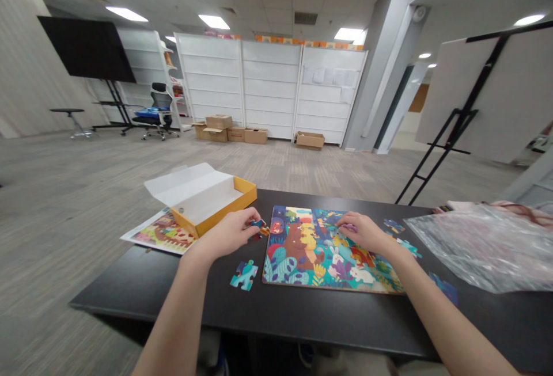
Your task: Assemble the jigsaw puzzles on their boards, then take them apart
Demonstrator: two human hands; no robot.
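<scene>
A colourful jigsaw puzzle (302,249) with animals and plants lies on the black table, most of its picture joined. Left of it, my left hand (231,232) is closed on a puzzle piece (261,227) in blue and orange, just off the puzzle's left edge. My right hand (365,232) rests over the upper right of the puzzle, its fingers pinched on a small purple puzzle piece (349,228). The hand and forearm hide part of the picture. Below my left hand lies a loose teal piece (244,276). More loose pieces (394,226) lie to the right.
An open yellow box (224,209) with a white lid stands at the table's left, over a printed picture sheet (162,231). Clear plastic wrap (479,243) covers the right side. Beyond are cartons (218,128), white shelves (272,88) and an easel board (488,88).
</scene>
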